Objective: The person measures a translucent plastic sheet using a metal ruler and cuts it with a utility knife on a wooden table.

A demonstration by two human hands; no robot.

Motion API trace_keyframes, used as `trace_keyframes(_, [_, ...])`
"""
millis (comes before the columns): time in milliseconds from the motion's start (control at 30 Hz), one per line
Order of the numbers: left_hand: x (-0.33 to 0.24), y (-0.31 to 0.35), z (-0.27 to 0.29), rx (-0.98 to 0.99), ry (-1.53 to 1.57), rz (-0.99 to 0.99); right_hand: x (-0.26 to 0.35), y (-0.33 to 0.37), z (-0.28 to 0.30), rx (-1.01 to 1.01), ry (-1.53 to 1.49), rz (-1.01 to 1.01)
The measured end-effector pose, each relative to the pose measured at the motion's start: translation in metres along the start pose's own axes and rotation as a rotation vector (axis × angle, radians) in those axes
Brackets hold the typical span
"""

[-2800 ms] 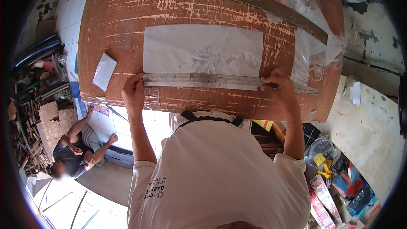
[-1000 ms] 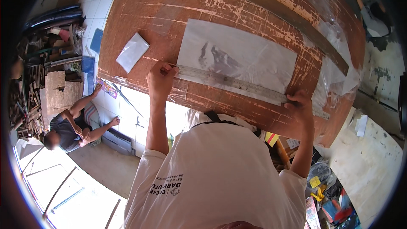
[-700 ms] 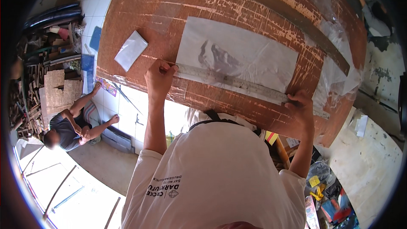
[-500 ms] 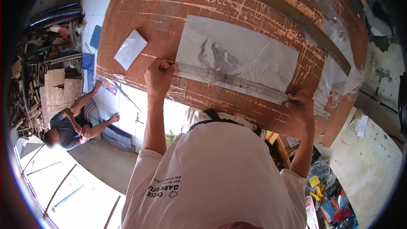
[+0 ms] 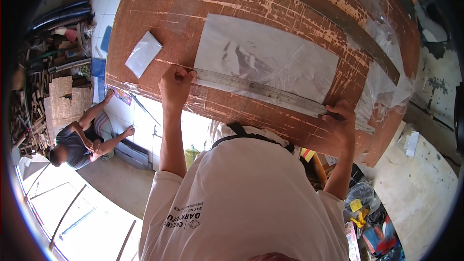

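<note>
A long, clear ruler [image 5: 256, 87] lies across the lower part of a translucent plastic sheet [image 5: 295, 53], roughly along its near edge. My left hand [image 5: 174, 87] is closed in a pinch at the ruler's left end, by the sheet's near left corner. Toward the other end, my right hand [image 5: 340, 120] grips the ruler with bent fingers, just past the sheet's near right corner. The ruler's tip sticks out beyond that hand. Flat on the table left of the sheet is a folded white plastic piece [image 5: 143, 54].
The worn brown tabletop [image 5: 159, 7] has scored, peeling lines. A long, dark metal strip [image 5: 333, 12] crosses its far side, with crumpled clear plastic [image 5: 382, 87] at the right. To the left, a person [image 5: 79, 140] sits on the floor near piled wood scraps [image 5: 70, 99].
The view has shifted slightly, so the table and sheet appear a little farther left. Both hands keep their hold, with little visible movement relative to the ruler and sheet.
</note>
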State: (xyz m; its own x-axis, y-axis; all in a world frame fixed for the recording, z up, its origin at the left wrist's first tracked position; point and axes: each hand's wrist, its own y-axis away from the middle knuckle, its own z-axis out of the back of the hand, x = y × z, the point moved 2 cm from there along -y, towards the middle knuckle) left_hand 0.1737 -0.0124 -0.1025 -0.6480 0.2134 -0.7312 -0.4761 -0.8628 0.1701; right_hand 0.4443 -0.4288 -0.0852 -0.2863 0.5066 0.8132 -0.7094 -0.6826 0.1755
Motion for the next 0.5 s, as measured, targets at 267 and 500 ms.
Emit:
trace_keyframes(267, [-0.0019,0.0014,-0.0006,-0.020,-0.039,-0.017,0.0008,0.0012,0.0008,-0.028,0.042,0.039])
trace_keyframes(500, [0.0006,0.0016,-0.0011,-0.003,0.000,0.024,0.0033,0.0016,0.0004,-0.030,0.020,-0.003])
